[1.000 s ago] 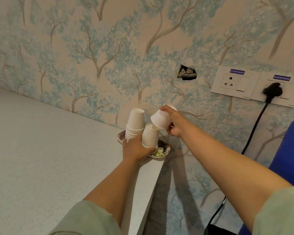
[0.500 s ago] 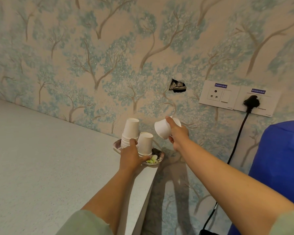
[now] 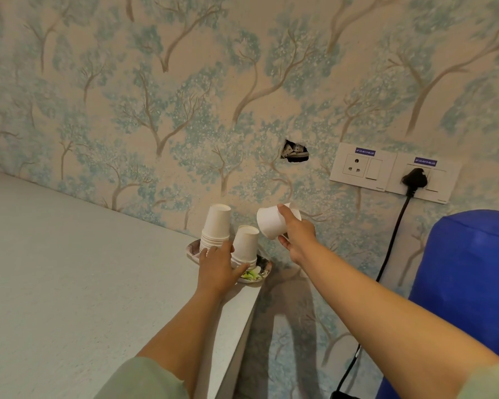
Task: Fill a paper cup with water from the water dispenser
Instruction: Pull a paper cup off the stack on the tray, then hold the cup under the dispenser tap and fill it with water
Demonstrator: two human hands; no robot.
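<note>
My right hand (image 3: 296, 236) grips a single white paper cup (image 3: 270, 222), tilted on its side in the air beyond the counter's end. Two upside-down stacks of white paper cups stand on a small patterned plate (image 3: 257, 274) at the counter's far corner: a taller stack (image 3: 216, 228) and a shorter stack (image 3: 245, 246). My left hand (image 3: 218, 266) rests around the base of the shorter stack, thumb on its right side. The blue water bottle (image 3: 470, 280) of the dispenser shows at the right edge; its tap is out of view.
The pale counter (image 3: 84, 283) ends just right of the plate, against a tree-patterned wall. Wall sockets (image 3: 363, 167) sit above the right side, with a black plug (image 3: 414, 180) and cable running down. A small hole (image 3: 296, 152) is in the wall.
The shorter stack in my left hand has come down onto the plate. My right hand has drawn the single cup slightly away to the right. The view has tilted, showing more of the blue bottle.
</note>
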